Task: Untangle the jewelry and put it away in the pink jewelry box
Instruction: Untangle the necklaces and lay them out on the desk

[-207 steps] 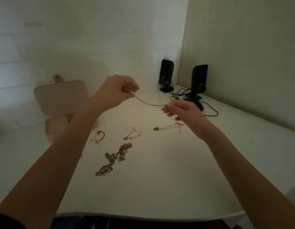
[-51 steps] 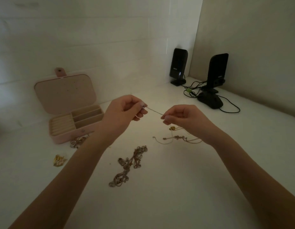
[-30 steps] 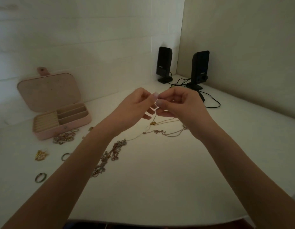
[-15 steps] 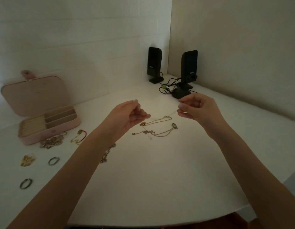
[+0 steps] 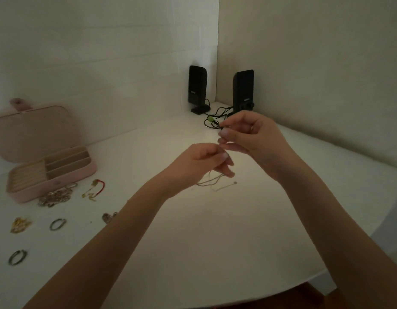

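My left hand [image 5: 202, 161] and my right hand [image 5: 251, 137] meet above the middle of the white table, fingertips pinched on a thin chain necklace [image 5: 213, 181]. Its loops hang from the left hand and trail onto the table, ending in a small clasp. The pink jewelry box [image 5: 37, 152] stands open at the far left, lid upright, with empty ring rolls and compartments. In front of it lie a chunky silver chain [image 5: 56, 196] and a red-and-gold piece [image 5: 94, 189].
Loose pieces at the left: a gold charm [image 5: 20, 224], two rings [image 5: 57, 224] [image 5: 17, 257] and a silver tangle [image 5: 108, 217] half hidden by my left forearm. Two black speakers [image 5: 197, 89] [image 5: 243, 90] with cables stand in the back corner. The table's curved edge [image 5: 282, 293] runs close in front.
My hands, held apart half a second ago, have come back together over the necklace. The chain has been lifted partly off the table. The view has shifted slightly left.
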{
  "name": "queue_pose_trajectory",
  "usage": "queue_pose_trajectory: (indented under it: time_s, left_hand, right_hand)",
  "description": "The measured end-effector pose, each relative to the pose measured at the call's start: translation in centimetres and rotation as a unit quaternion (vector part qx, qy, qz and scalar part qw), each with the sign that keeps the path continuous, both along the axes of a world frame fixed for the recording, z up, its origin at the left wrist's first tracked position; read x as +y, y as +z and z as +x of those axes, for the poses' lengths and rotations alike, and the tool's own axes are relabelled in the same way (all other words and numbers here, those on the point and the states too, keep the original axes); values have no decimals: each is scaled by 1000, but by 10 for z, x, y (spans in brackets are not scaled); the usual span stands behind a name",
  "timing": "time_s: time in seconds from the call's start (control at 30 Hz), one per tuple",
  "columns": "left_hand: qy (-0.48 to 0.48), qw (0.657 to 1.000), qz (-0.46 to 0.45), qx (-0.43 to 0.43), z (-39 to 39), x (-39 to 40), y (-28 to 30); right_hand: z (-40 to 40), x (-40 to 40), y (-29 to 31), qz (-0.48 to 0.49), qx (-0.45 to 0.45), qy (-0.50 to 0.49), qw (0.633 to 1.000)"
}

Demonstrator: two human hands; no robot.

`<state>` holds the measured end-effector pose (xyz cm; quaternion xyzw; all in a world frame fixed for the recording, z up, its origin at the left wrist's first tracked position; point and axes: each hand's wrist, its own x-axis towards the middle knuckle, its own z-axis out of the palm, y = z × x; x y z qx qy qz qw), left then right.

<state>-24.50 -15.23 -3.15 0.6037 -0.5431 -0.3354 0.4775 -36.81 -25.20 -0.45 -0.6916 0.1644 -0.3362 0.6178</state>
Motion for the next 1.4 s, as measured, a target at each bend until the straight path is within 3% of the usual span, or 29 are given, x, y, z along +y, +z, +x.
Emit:
queue_pose_trajectory:
  time_s: [0.17, 0.37, 0.53, 0.67, 0.77, 0.87, 0.93, 1.17, 1.4]
  left_hand:
    - [64, 988, -3, 140, 10, 11, -13]
    - [135, 939, -14, 316, 19, 19, -23]
    - [128, 877, -29, 461, 15, 19, -28]
    - [116, 840, -31, 529, 16, 20, -35]
    - [148, 874, 1, 464, 14, 18, -40]
    - [190, 954, 52, 225, 11, 15, -48]
    - [179, 974, 54, 124, 10, 15, -52]
    - [137, 983, 20, -118, 7, 25, -48]
    - [131, 968, 32, -210, 12, 25, -53]
  right_hand:
    - [-10, -16, -5, 52, -33, -53, 997]
    - [-17, -27, -29, 46, 7, -90, 995]
    - [-18, -34, -57, 5, 153, -61, 986]
    - [-15, -33, -73, -104, 287, -23, 952]
    - [-15, -31, -78, -161, 311, -22, 936]
    - [-16, -31, -80, -177, 314, -8, 933]
    - [-17, -32, -81, -184, 311, -1, 932]
    - [-20, -37, -85, -209, 306, 11, 929]
    - [-18, -36, -86, -216, 296, -6, 930]
